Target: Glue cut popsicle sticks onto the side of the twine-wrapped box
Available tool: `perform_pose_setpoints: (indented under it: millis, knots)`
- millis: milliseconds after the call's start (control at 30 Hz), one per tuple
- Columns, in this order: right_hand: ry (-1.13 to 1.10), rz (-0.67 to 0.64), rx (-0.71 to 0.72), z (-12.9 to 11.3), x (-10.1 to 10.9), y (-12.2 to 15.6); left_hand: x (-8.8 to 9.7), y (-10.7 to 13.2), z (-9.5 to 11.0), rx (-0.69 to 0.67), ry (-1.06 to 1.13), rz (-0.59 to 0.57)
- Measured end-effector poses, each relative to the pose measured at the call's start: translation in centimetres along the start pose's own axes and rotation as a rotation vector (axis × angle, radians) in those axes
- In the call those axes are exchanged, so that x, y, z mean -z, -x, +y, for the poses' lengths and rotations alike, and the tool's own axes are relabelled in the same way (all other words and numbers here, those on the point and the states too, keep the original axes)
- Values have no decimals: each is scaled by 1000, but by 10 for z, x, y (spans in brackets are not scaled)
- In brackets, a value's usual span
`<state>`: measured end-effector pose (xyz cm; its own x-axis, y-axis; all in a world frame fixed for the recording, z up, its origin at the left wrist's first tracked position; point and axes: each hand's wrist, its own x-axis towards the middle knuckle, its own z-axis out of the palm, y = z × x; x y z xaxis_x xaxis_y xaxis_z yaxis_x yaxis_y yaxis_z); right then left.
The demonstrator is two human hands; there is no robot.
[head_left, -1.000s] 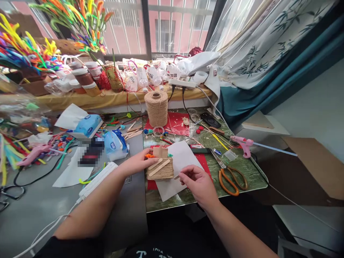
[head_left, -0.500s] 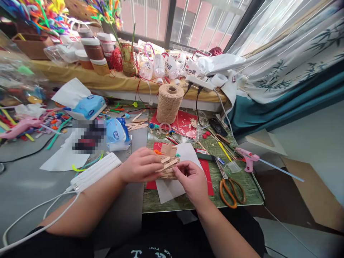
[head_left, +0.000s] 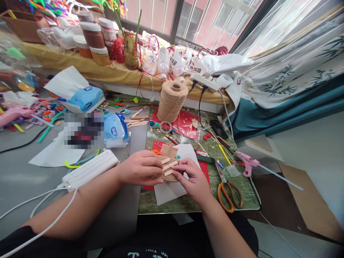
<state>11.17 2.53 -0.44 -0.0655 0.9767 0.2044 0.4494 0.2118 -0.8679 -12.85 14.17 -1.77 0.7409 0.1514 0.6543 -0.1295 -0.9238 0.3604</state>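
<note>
A twine-wrapped craft piece [head_left: 173,178] lies under both hands, over a white sheet [head_left: 164,193]. Slanting across its top are three short wooden craft sticks [head_left: 170,165]. Orange and teal fuzzy bits [head_left: 156,152] sit along its far edge, beside an upright panel of wooden sticks [head_left: 169,149]. My left hand [head_left: 142,167] grips the piece from the left with curled fingers, and its thumb shows near the front edge. At the right end of the sticks, my right hand [head_left: 194,178] pinches the nearest stick between thumb and forefinger. The pinched tip is partly hidden.
Orange-handled scissors [head_left: 227,193] and a pink glue gun [head_left: 247,163] lie to the right. Behind the hands stands a big twine spool [head_left: 172,102]. Wipes [head_left: 115,130], a white power strip [head_left: 90,168] and loose sticks [head_left: 136,123] are on the left, with a cable crossing my left forearm.
A third stick now shows on the twine surface, nearest me, at my right fingertips. My right hand has shifted only slightly, and my left stays on the piece. The camera view has tilted a little.
</note>
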Motion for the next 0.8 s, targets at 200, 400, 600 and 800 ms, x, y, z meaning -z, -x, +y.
perform_pose_setpoints:
  millis: [200,400,600,800]
  knots:
    - [134,-231,105,-8,24,-19,0,2,-3,16,48,29]
    - [147,-314,-19,-13,29,-30,11,4,1,-10,11,136]
    - [113,-310,-14,-10,30,-32,9,-11,22,-213,-253,-51]
    - [127,-239,29,-6,25,-23,5,-20,29,-162,-217,-79]
